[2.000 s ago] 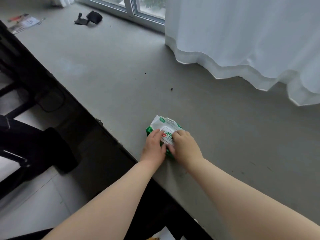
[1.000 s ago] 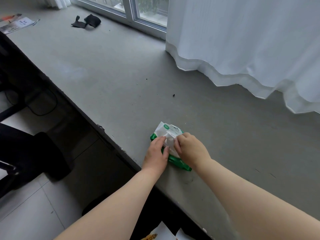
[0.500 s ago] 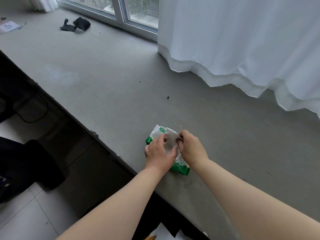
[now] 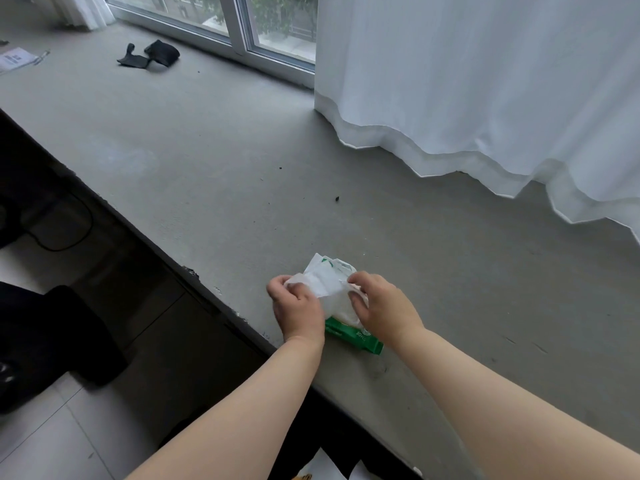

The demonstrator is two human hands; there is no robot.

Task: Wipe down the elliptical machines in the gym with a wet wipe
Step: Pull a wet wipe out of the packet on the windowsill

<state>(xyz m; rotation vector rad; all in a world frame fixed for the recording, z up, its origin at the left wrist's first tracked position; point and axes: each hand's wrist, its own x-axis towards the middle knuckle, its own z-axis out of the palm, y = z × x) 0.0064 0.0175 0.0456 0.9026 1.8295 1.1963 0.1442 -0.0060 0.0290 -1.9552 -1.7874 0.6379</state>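
Since half a second back: wipe (image 4: pixel 327 289) drawn further out of the pack (image 4: pixel 356 337). It is now a crumpled white sheet stretched between both hands, where only a small tuft showed before.

- Left hand (image 4: pixel 298 308): fingers curled, pinching the wipe's left edge; fingertips partly hidden by the sheet.
- Right hand (image 4: pixel 379 306): thumb and fingers pinching the right edge; the hand covers the middle of the pack.
- Wipe: held just above the pack, near the front edge of the bench (image 4: pixel 207 161). Whether its lower end is still in the opening cannot be told.
- Pack: green and white, lying flat on the bench. Only the near green end and a white far corner show; print too small to read.
- Bench: grey, concrete look, one dark speck (image 4: pixel 336 198) beyond the pack.
- Curtain (image 4: pixel 485 81): white, hem resting on the bench, cut off at top and right.
- Window (image 4: pixel 270 22): upper part cut off.
- Black cloth (image 4: pixel 152 55): far left on the bench, kind unclear.
- Paper (image 4: pixel 15 60): at the left edge, partly out of view.
- Dark shape (image 4: pixel 41 334): on the floor below the bench, too dim to identify; a cable (image 4: pixel 62 230) loops nearby.
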